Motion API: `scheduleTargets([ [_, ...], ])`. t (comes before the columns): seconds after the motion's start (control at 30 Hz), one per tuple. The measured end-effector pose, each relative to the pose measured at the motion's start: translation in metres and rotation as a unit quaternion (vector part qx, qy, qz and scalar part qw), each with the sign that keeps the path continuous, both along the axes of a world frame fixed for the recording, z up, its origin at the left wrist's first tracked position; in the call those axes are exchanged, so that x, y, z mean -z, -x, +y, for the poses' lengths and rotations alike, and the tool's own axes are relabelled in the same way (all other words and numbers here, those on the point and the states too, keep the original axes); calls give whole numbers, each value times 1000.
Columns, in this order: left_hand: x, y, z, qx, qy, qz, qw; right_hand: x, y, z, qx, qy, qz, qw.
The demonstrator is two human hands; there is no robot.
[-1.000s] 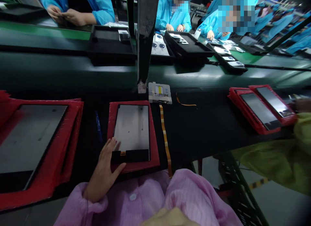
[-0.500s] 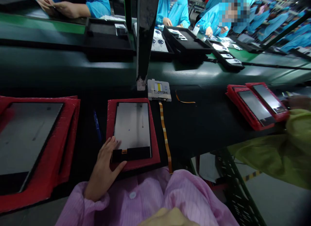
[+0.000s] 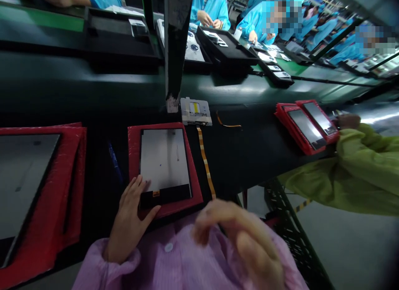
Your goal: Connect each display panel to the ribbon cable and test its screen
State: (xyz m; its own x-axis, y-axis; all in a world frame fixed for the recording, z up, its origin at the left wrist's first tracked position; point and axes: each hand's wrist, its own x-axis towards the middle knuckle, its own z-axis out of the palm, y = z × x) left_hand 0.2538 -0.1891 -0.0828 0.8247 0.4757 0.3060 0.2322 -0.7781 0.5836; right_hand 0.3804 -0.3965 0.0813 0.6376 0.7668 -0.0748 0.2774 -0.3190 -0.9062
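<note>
A flat display panel (image 3: 165, 161) with a pale grey back and a black strip along its near edge lies on a red padded sleeve (image 3: 195, 188). My left hand (image 3: 132, 213) rests on its near left corner, fingers stretched out and thumb apart. My right hand (image 3: 240, 236) is raised over my lap, blurred by motion. Its fingers are loosely bent, and nothing shows between them. Beyond it, an orange flat ribbon cable (image 3: 205, 161) runs from a small silvery test board (image 3: 196, 112) towards the table's near edge.
A blue pen (image 3: 115, 162) lies left of the panel. More panels on red sleeves (image 3: 70, 190) are stacked at far left, others (image 3: 294, 127) at right beside a co-worker's green sleeve (image 3: 368, 169). A short loose ribbon (image 3: 229, 124) and an upright post (image 3: 174, 53) stand farther back.
My right hand has risen from the bottom edge into view above my lap. The left hand stays on the panel. The whole view has shifted, so things appear farther left.
</note>
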Motion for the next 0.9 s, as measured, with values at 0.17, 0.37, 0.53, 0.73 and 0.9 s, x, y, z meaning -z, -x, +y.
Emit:
scheduleTargets([
  [0.17, -1, 1, -1, -2, 16, 7, 1000, 52, -46, -27, 96, 288, -74, 950],
  [0.37, -5, 0, 0, 5, 14, 3, 1000, 95, -38, -56, 164, 329, 2, 930],
  [0.53, -6, -1, 0, 8, 14, 8, 1000, 99, -31, -57, 200, 275, 69, 938],
  [0.73, -5, -1, -1, 8, 13, 0, 1000, 102, -33, -51, 176, 263, 109, 942],
  [0.9, -6, -1, -4, 10, 3, 7, 1000, 100, -33, -41, 162, 254, 123, 946],
])
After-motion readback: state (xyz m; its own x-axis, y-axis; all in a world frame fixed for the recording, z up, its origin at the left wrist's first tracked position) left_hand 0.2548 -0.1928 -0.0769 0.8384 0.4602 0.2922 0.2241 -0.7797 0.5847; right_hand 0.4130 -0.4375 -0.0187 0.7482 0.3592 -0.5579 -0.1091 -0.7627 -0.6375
